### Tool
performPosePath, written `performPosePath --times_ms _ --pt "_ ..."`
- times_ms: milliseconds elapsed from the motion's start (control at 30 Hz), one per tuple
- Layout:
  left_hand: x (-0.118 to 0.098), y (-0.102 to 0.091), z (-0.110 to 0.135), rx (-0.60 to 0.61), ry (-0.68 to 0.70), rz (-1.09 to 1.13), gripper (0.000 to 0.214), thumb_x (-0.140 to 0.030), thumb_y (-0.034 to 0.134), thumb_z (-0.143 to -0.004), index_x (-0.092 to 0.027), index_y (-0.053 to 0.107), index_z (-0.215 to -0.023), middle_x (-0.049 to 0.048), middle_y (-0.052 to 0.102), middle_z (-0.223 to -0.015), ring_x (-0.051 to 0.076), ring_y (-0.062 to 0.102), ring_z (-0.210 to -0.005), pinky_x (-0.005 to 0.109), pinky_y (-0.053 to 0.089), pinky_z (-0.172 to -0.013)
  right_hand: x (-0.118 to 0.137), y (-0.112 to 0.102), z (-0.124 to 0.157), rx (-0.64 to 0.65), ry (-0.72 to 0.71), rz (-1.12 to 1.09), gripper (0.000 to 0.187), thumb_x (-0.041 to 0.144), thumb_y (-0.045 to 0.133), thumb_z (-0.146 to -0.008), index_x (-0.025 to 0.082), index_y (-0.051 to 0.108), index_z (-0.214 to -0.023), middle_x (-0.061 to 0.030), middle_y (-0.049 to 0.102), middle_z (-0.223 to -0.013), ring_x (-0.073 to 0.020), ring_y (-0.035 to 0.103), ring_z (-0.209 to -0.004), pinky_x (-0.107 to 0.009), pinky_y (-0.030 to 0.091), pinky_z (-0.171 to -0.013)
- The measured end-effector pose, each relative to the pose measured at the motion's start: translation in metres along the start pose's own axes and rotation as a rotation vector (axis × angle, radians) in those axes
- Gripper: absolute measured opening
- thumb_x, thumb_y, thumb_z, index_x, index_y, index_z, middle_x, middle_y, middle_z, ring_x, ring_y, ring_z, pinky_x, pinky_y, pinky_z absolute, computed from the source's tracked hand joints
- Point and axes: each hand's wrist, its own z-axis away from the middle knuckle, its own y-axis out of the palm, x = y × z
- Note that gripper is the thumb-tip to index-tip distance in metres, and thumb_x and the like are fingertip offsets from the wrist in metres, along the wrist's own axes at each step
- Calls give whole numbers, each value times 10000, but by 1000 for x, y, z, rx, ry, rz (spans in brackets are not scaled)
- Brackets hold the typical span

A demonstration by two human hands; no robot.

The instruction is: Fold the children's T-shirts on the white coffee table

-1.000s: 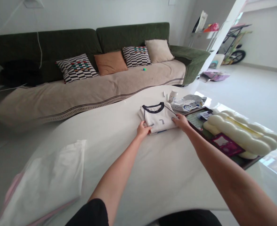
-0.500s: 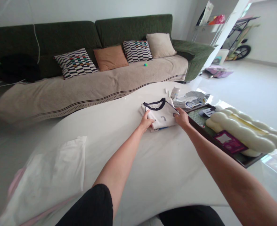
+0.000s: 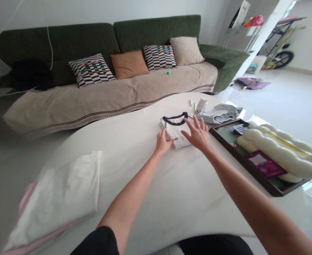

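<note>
A folded white T-shirt [image 3: 181, 140] with a dark navy neckband lies on the white table, its collar toward the sofa. Other folded cloth shows at its left edge, under it. My left hand [image 3: 163, 143] grips the shirt's left side, thumb on top near small dark lettering. Over the right part of the shirt is my right hand [image 3: 198, 134], fingers spread and holding nothing; whether its palm touches the cloth I cannot tell. It hides part of the shirt's front.
White and pink folded cloth [image 3: 65, 191] lies at the table's left. To the right, a dark-rimmed tray [image 3: 241, 156] carries a cream cloud-shaped box [image 3: 275, 148]. A white bottle [image 3: 201, 105] and a silver plastic packet [image 3: 221, 113] lie behind. Beyond stands a green sofa [image 3: 156, 32].
My right hand has let go of the shirt's right edge and opened out over its front. The left hand stays at the left edge. The view has shifted slightly.
</note>
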Motion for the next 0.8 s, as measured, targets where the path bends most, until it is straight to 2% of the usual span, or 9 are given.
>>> performPosePath --times_ms 67,133,200,300,400,500,567,667,800 --pt "-2 -22 25 35 27 26 699 -159 689 -616 -188 422 -1261 130 351 -1309 241 498 -1032 337 428 -876 10 11 6 144 -26 -13 587 581 417 -780 346 333 -1312 -60 248 -1408 -391 97 -1270 -638 159 -920" --pt "-3 -58 58 49 51 -34 660 -206 666 -656 -227 418 -1267 107 349 -1325 217 539 -965 341 441 -860 12 20 8 254 -8 -12 606 633 369 -779 360 321 -1317 -61 261 -1405 -401 84 -1273 -665 141 -904" --pt "-3 -107 95 19 108 -223 590 -239 623 -703 -249 424 -1258 76 384 -1318 217 500 -1051 351 389 -939 11 22 7 333 2 6 624 657 330 -779 367 291 -1331 -62 250 -1412 -408 83 -1274 -674 148 -894" --pt "0 -198 149 -91 165 -608 445 -255 546 -747 -205 490 -1186 75 469 -1249 212 412 -1171 365 280 -1037 20 13 15 390 -7 48 589 612 293 -815 339 285 -1337 -79 243 -1414 -411 124 -1271 -673 203 -874" --pt "7 -286 194 -215 89 -915 364 -284 492 -759 -153 548 -1094 97 524 -1174 222 450 -1135 372 316 -1016 50 1 57 315 -48 73 513 471 297 -867 244 331 -1326 -118 224 -1418 -371 143 -1283 -611 260 -905" --pt "17 -350 223 -282 -23 -1102 364 -302 469 -761 -131 560 -1069 112 551 -1134 232 470 -1109 359 338 -991 90 -6 131 344 -154 41 453 372 341 -870 195 403 -1281 -123 235 -1416 -333 160 -1292 -532 299 -934" --pt "23 -372 231 -291 -90 -1176 383 -326 467 -765 -118 557 -1074 122 556 -1127 234 473 -1105 340 342 -979 116 -10 183 404 -225 4 434 336 362 -862 206 418 -1272 -103 276 -1403 -312 187 -1289 -500 314 -940" --pt "28 -382 231 -247 -138 -1259 386 -367 468 -774 -123 569 -1055 130 568 -1099 238 502 -1057 331 358 -936 146 -18 243 432 -262 -31 452 308 383 -849 211 401 -1290 -87 316 -1386 -302 187 -1290 -467 324 -945" --pt "20 -379 220 -137 -132 -1289 238 -331 444 -788 -172 610 -853 84 620 -902 207 572 -845 282 414 -743 165 -28 273 404 -221 -35 478 283 383 -849 182 371 -1317 -101 298 -1394 -309 168 -1295 -453 307 -962"
